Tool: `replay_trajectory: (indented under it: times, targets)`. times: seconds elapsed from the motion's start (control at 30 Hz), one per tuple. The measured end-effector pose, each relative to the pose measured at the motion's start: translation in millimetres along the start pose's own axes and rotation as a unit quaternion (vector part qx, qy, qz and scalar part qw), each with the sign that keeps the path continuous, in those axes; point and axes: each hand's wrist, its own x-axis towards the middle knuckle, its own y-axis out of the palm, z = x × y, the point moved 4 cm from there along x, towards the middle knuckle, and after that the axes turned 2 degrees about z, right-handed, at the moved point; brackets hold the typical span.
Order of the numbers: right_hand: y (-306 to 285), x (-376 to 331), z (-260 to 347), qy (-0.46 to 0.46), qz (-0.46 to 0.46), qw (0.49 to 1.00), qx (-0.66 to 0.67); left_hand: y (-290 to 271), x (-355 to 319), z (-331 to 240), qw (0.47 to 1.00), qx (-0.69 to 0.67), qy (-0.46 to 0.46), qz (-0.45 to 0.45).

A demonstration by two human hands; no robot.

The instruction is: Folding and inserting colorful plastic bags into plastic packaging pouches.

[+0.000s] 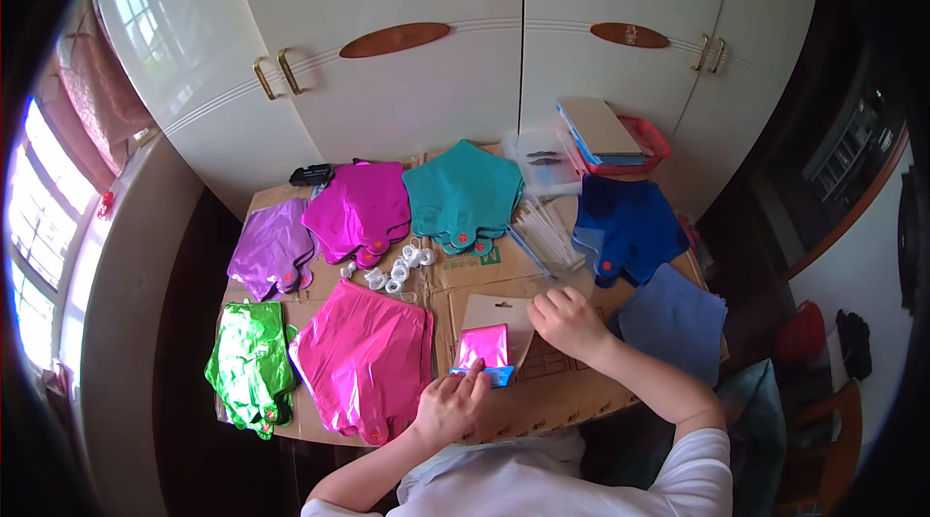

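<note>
Near the table's front edge lies a white hanging card point(492, 310) with a slot at its top. A folded pink foil sheet point(483, 346) rests on its lower part, beside a blue strip point(498, 377). My left hand point(453, 407) comes from below, its index finger stretched onto the pink foil and its other fingers curled in by the blue strip; its thumb is hidden. At the card's upper right, my right hand point(570, 325) is closed in a pinch. What its fingertips hold is hidden, though clear plastic film point(581, 277) shows just beyond them.
Stacked foil balloons surround the card: pink point(366, 362), green point(250, 367), lilac point(271, 248), magenta point(358, 214), teal point(465, 192), dark blue point(630, 226), pale blue point(671, 323). White ribbon rolls point(398, 271), white sticks point(550, 232) and a red basket point(651, 144) lie farther back, before white cabinets point(407, 100).
</note>
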Motion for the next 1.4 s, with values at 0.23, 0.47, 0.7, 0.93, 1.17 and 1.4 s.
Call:
replay_trajectory:
  times: [0.23,0.47,0.7,0.93,1.17,1.4]
  targets:
    - [6,-15,-2,0.047,0.002,0.999,-0.002,-4,-7,2,1.0,0.016,-0.012,-0.021]
    - [7,-50,0,0.078,0.063,0.995,-0.008,-7,-9,4,0.999,0.016,0.038,-0.001]
    - [13,-47,6,0.205,0.016,0.965,0.165,-10,-7,3,0.994,0.006,0.107,-0.012]
    - [22,-34,20,0.294,-0.039,0.917,0.266,-26,-5,2,0.974,0.048,0.221,0.027]
    - [11,-27,51,0.249,-0.064,0.937,0.238,-21,-20,3,0.954,0.044,0.297,-0.013]
    - [18,-25,56,0.277,-0.102,0.906,0.303,-22,-34,9,0.951,0.04,0.304,-0.027]
